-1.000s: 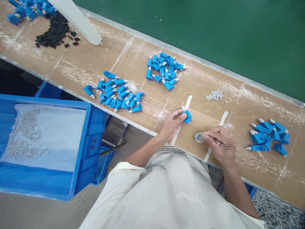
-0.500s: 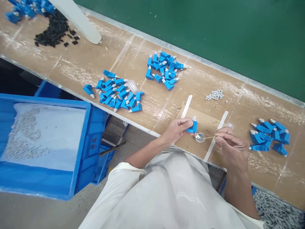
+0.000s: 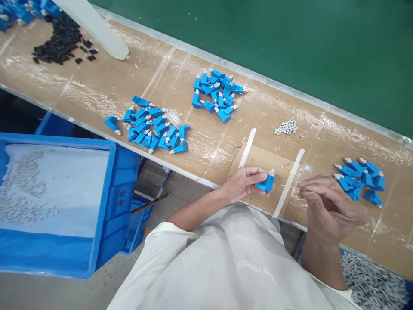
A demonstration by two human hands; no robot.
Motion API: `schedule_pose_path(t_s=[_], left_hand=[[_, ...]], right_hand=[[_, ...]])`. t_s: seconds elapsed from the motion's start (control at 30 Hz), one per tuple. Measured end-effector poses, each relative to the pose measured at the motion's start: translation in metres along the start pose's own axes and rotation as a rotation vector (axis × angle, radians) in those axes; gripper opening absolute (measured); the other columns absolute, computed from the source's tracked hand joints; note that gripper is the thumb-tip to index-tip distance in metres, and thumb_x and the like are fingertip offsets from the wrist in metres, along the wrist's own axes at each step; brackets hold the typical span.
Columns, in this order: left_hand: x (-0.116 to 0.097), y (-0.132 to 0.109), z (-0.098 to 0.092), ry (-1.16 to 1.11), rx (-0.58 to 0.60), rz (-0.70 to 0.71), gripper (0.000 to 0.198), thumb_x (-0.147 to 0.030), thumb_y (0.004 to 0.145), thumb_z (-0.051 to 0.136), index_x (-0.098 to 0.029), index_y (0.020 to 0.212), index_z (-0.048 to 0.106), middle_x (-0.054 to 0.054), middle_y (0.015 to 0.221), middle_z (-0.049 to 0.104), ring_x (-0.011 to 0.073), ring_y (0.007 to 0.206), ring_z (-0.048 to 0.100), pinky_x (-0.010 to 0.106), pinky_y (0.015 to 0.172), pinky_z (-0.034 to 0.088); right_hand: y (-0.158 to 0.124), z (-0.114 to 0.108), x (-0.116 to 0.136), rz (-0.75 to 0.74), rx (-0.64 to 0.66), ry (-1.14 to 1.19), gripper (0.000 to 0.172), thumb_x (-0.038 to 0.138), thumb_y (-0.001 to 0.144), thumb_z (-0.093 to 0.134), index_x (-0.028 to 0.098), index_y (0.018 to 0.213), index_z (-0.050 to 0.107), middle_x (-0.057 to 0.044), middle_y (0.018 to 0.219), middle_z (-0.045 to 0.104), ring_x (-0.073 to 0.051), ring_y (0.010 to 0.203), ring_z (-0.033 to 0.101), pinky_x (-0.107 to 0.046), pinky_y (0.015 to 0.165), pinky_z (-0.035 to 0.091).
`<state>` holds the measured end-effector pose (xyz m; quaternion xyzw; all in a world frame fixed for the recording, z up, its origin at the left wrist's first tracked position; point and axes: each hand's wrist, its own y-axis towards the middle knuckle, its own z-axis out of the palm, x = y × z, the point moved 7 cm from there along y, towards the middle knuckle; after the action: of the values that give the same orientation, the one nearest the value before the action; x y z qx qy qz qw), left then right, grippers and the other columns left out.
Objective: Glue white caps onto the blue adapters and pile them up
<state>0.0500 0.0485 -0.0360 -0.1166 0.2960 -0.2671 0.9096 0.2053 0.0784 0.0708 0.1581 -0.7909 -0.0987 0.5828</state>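
Observation:
My left hand (image 3: 247, 183) is closed on a blue plastic part (image 3: 266, 183) with a pale tip that points up and away from me. In a pinch, my right hand (image 3: 329, 204) holds a thin wooden stick (image 3: 292, 186), which reaches left toward the blue part but stays apart from it. Both hands are over a cardboard sheet (image 3: 267, 159) edged by white tape strips, or just beside it. Another thin stick (image 3: 287, 171) lies on that sheet. The small clear cup is hidden now, behind my left hand and the blue part.
Several similar blue parts (image 3: 361, 178) lie to the right, with further groups at the middle (image 3: 217, 92) and left (image 3: 155, 127). Small grey pieces (image 3: 286, 127) form a heap behind the sheet. Black pieces (image 3: 61, 38) lie far left. A blue crate (image 3: 108, 206) stands beside the table.
My left hand has shifted right and toward me with the blue part, covering the cup. My right hand has drawn the stick out of the cup and moved right.

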Motion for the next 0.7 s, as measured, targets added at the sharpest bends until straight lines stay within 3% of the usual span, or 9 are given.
schedule_pose_path(t_s=[0.13,0.33,0.5,0.7], left_hand=[[0.004,-0.001,0.001,-0.008,0.007,-0.019,0.048,-0.052,0.069,0.09,-0.012,0.083,0.067,0.003,0.074,0.07,0.0122,0.061,0.069,0.022,0.058,0.051],[0.005,-0.001,0.002,-0.004,0.007,-0.03,0.05,-0.053,0.068,0.09,-0.011,0.081,0.066,0.001,0.07,0.067,0.0115,0.06,0.068,0.021,0.058,0.05],[0.005,-0.002,0.003,-0.006,0.015,-0.036,0.051,-0.053,0.068,0.091,-0.01,0.082,0.066,0.002,0.071,0.068,0.0108,0.06,0.068,0.021,0.059,0.051],[0.004,-0.002,0.003,-0.008,0.008,-0.043,0.052,-0.053,0.067,0.091,-0.01,0.083,0.067,0.002,0.072,0.068,0.0108,0.059,0.067,0.02,0.056,0.049]], right_hand=[[-0.008,0.0,0.0,-0.024,-0.01,-0.166,0.004,0.034,0.087,0.076,0.035,0.085,0.078,-0.005,0.079,0.073,-0.029,0.075,0.07,-0.049,0.071,0.055],[-0.004,0.009,0.006,-0.108,0.037,-0.181,0.008,0.028,0.089,0.073,0.034,0.088,0.078,-0.005,0.08,0.076,-0.028,0.072,0.071,-0.047,0.067,0.057],[0.003,0.015,0.017,-0.282,0.042,-0.09,0.022,0.013,0.086,0.074,0.031,0.097,0.08,-0.002,0.079,0.077,-0.023,0.066,0.07,-0.039,0.058,0.053],[0.003,0.02,0.013,-0.273,0.07,-0.069,0.031,0.007,0.085,0.073,0.031,0.103,0.08,-0.002,0.082,0.078,-0.023,0.07,0.071,-0.039,0.06,0.054]])
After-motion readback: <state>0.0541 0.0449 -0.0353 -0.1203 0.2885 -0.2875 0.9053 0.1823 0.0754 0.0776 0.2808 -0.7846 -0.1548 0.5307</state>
